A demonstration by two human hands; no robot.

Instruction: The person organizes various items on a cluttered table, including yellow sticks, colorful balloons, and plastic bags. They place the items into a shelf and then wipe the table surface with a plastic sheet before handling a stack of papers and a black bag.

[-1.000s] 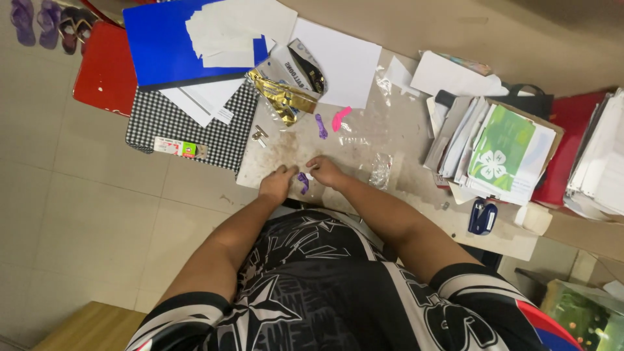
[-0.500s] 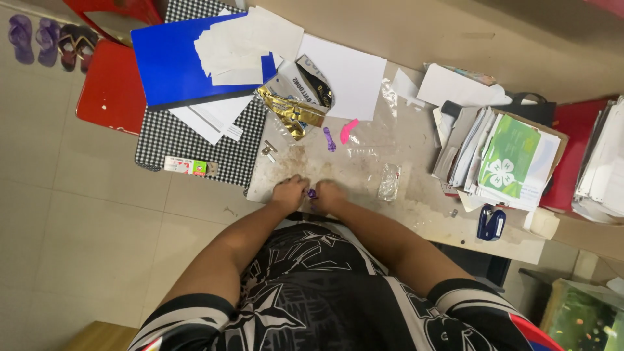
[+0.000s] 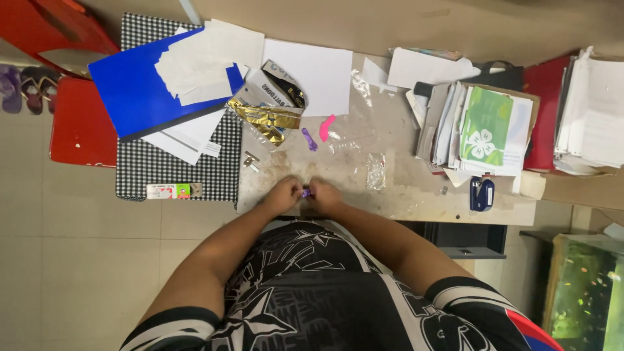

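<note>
My left hand [image 3: 283, 194] and my right hand [image 3: 323, 195] meet at the near edge of a worn desk [image 3: 403, 188]. Both pinch a small purple balloon [image 3: 305, 192] between their fingertips. Farther up the desk lie a loose purple balloon [image 3: 309, 140] and a pink balloon [image 3: 325, 128]. A crumpled gold foil wrapper [image 3: 263, 117] and a black and white balloon packet [image 3: 281, 88] lie to the upper left of my hands.
A blue folder [image 3: 130, 91] and white sheets cover a checkered board [image 3: 169, 169] on the left. Piled papers with a green booklet [image 3: 486, 127] sit at right, a blue stapler [image 3: 481, 194] near the front edge. Red stools stand at far left, a fish tank at lower right.
My hands have drawn closer together around the purple balloon, near the desk's front edge. The view has shifted, so the desk sits lower in the picture.
</note>
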